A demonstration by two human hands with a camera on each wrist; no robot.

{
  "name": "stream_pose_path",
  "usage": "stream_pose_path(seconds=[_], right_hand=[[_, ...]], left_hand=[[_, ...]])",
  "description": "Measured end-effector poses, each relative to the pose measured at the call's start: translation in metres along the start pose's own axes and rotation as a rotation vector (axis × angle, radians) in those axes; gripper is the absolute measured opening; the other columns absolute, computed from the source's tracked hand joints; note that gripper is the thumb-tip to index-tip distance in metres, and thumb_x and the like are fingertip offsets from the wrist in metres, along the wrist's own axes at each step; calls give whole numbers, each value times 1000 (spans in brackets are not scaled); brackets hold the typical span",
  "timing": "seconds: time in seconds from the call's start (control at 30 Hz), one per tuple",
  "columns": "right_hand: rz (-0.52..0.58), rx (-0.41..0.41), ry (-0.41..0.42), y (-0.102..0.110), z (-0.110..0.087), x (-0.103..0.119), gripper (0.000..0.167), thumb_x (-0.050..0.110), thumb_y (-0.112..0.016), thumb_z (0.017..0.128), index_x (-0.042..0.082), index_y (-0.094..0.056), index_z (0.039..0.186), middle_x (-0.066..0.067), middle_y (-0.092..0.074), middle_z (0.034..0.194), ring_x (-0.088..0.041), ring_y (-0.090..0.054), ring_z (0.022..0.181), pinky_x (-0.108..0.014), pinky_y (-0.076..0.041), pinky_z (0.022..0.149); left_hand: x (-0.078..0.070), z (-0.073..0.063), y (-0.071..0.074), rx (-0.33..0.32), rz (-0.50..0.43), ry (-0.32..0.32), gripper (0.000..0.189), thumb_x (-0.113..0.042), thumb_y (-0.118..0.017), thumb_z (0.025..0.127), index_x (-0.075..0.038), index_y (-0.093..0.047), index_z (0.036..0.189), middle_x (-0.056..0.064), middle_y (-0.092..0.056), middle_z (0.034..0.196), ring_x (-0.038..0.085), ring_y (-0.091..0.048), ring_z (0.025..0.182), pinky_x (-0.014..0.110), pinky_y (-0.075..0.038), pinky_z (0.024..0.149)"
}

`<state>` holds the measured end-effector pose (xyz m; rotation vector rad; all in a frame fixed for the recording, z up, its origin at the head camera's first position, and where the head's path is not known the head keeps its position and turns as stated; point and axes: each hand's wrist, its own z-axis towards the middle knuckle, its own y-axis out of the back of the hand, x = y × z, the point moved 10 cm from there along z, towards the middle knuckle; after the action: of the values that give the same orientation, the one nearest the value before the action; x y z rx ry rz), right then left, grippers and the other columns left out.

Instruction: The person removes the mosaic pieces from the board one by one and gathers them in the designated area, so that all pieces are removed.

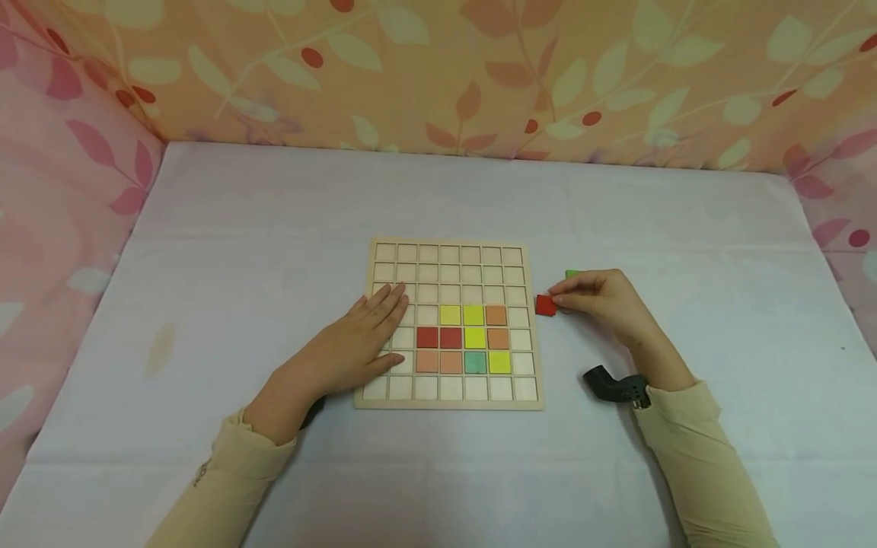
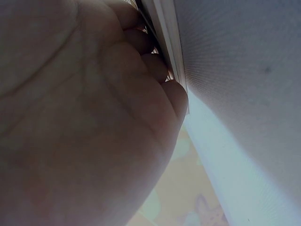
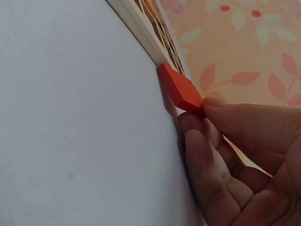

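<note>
A square wooden grid board (image 1: pixel 450 399) lies in the middle of the table. Several coloured square tiles fill cells in its lower middle: yellow (image 1: pixel 473 315), orange (image 1: pixel 496 315), red (image 1: pixel 427 337), salmon pink and one teal tile (image 1: pixel 475 362). My left hand (image 1: pixel 363 339) rests with straight fingers on the board's left edge; the left wrist view shows its palm (image 2: pixel 84 113) close up. Just right of the board, my right hand (image 1: pixel 606 301) pinches a red square tile (image 3: pixel 181 89) by one corner between thumb and fingers. Behind that hand a green tile (image 1: pixel 572 273) is mostly hidden.
A white cloth (image 1: pixel 274 213) covers the table. Patterned fabric walls (image 1: pixel 438 76) stand at the back and both sides. A black curved wrist camera mount (image 1: pixel 610 384) sticks out from the right sleeve, low over the table.
</note>
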<state>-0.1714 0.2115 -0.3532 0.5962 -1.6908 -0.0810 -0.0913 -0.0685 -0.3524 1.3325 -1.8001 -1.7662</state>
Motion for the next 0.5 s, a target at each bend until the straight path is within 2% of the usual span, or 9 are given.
stream_pose_path(seconds=[0.3,0.5], right_hand=[[-15,-22,-2,2,-1,0,26,2,-69,84,-14,-64,105,7,-71,85,-2,-63,80,-16,-51,73],[13,-20,-10,3,-1,0,29,3,-70,84,-14,-64,107,6,-71,88,-2,-64,81,-16,-51,73]], left_hand=[[0,0,0,1,-1,5,77,-36,-52,96,2,-11,149,14,0,157,28,1,144,45,-7,115],[0,0,0,1,5,3,77,-37,-52,96,2,-11,149,14,0,157,27,1,144,46,-7,115]])
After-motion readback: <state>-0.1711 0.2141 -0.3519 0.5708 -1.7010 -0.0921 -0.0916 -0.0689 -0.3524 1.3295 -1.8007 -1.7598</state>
